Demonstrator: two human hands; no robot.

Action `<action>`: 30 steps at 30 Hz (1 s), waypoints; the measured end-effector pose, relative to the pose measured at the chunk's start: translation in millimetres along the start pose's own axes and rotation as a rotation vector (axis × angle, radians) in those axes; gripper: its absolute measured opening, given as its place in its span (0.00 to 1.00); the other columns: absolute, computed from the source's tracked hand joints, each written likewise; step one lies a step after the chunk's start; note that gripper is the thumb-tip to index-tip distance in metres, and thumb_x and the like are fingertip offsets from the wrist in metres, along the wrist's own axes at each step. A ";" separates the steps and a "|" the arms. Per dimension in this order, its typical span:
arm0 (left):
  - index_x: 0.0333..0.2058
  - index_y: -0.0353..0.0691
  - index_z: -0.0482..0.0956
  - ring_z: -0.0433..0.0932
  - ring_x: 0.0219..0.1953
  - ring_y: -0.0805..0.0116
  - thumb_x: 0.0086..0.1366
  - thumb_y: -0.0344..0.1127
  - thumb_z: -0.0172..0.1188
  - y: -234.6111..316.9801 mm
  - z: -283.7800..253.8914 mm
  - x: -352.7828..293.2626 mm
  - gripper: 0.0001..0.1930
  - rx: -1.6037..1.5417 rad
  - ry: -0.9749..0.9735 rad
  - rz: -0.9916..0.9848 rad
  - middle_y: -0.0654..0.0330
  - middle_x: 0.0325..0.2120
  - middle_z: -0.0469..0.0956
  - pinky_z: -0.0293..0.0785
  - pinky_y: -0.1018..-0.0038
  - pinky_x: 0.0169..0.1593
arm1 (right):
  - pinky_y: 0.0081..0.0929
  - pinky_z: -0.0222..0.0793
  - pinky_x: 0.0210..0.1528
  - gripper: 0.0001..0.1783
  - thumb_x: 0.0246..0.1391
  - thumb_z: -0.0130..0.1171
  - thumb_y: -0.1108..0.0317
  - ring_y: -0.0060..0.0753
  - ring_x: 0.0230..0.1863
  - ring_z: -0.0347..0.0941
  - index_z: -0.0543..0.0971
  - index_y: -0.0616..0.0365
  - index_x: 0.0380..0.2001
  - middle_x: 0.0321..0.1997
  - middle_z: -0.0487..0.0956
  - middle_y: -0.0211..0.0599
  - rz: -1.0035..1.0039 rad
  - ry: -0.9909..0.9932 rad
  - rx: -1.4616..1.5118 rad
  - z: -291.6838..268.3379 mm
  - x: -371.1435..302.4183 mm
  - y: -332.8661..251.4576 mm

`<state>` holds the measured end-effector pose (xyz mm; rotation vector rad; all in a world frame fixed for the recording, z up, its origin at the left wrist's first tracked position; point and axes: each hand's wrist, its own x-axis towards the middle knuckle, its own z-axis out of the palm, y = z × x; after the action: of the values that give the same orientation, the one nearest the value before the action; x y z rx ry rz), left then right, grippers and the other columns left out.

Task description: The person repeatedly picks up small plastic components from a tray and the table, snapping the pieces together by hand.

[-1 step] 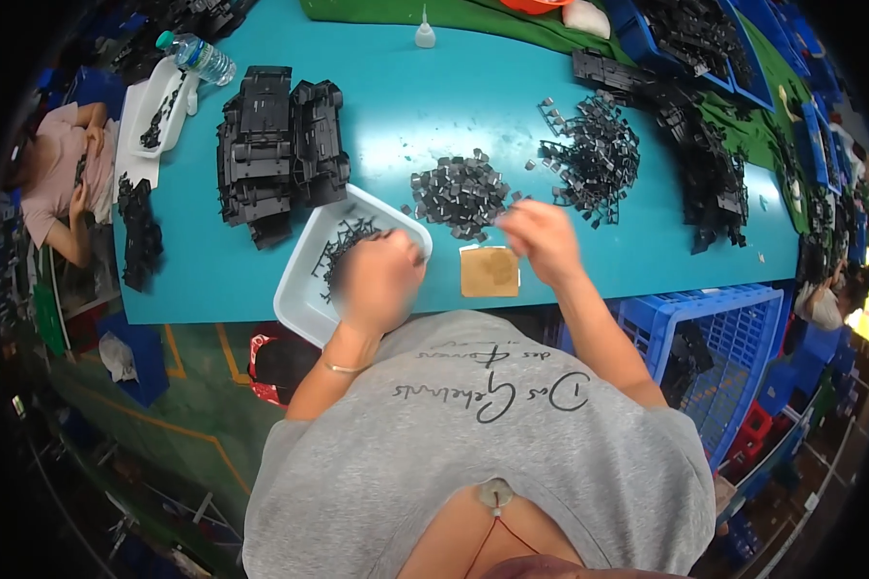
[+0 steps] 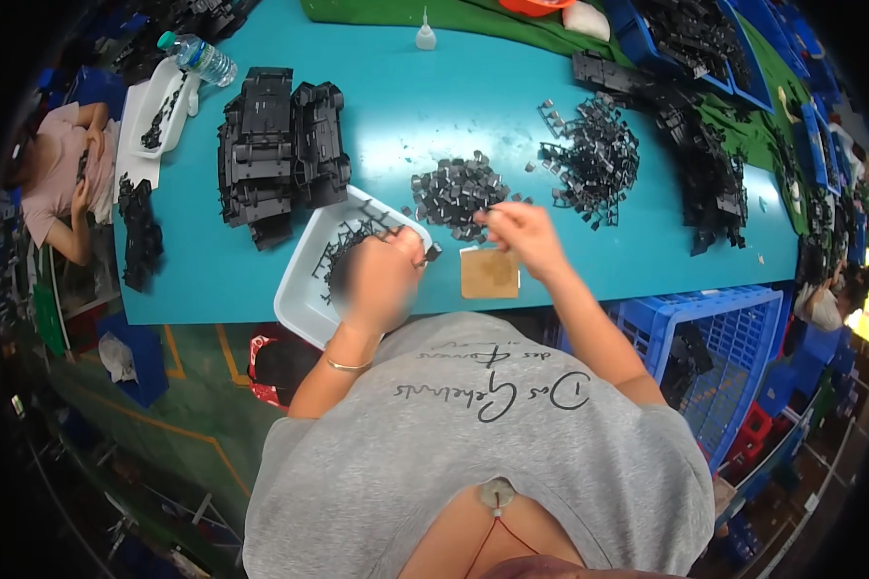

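Note:
My left hand is closed over the right side of a white plastic tub. A small black plastic part sticks out from its fingertips; part of this hand is blurred. In the tub lie thin black plastic pieces. My right hand is pinched at the near right edge of a pile of small black blocky parts. What its fingertips hold, if anything, is too small to make out. Just below that hand, a brown square pad lies on the blue-green table.
Large black moulded assemblies stand behind the tub. To the right lie a second pile of black parts and more black mouldings. A water bottle, a small dropper bottle and a blue crate are around. Another person sits at left.
My right hand has shifted a little left along the pile's near edge. The black part at my left fingertips now shows more clearly.

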<state>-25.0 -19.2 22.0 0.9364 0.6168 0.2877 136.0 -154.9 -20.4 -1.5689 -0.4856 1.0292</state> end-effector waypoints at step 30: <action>0.06 0.41 0.60 0.55 0.08 0.78 0.56 0.34 0.49 -7.8 -67.0 -19.1 0.21 0.127 -0.074 -0.099 0.66 0.05 0.60 0.49 0.77 0.14 | 0.18 0.55 0.18 0.13 0.50 0.54 0.60 0.20 0.15 0.60 0.74 0.57 0.18 0.16 0.70 0.28 0.135 0.143 0.292 -27.5 29.5 26.6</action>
<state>-81.1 11.4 -6.7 1.0301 0.6166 0.1254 168.3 -155.2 -56.3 -1.4139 -0.1244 1.0304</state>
